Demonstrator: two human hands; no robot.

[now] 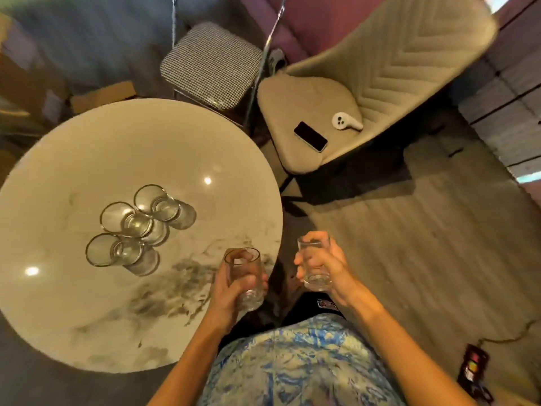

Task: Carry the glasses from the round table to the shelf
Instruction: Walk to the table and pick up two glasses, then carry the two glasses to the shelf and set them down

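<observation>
My left hand [231,291] grips a clear glass [244,263] over the right edge of the round marble table [87,312]. My right hand [325,265] holds a second clear glass [314,250] just off the table, above the floor. Three more clear glasses stand grouped on the table's left half: one at the back [158,202], one in the middle [126,219], one at the front [112,250]. The shelf is not in view.
A beige quilted chair [380,83] stands beyond the table at the right, with a black phone [310,136] and a white earbud case [347,122] on its seat. A checked stool [213,64] sits behind the table. A power strip with cable [472,367] lies on the floor at lower right.
</observation>
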